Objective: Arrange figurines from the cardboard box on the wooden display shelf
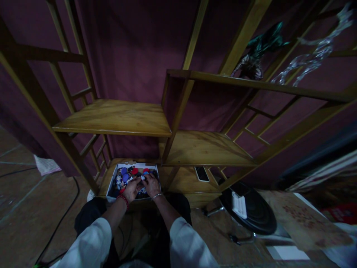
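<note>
A shallow white box (112,181) stands on the low shelf, filled with small toy figures in blue, purple, red and white. Both my hands are over it, fingertips brought together around a small pale toy figure (143,178). My left hand (132,189), with a red bead bracelet (123,199) at its wrist, is closed with its fingertips at the figure's left side. My right hand (152,185), wearing a silvery bangle (157,195), pinches the figure from the right. The fingers partly hide its shape. Inside the box, purple round pieces (124,174) and a red piece (134,171) lie near the hands.
Wooden shelf boards (119,117) overhang the box, joined by upright posts. A phone (202,174) lies on the low shelf to the right. A black round stool (252,208) stands at right. Animal figurines, one clear (315,56), occupy the upper shelf. A cable (68,208) crosses the floor.
</note>
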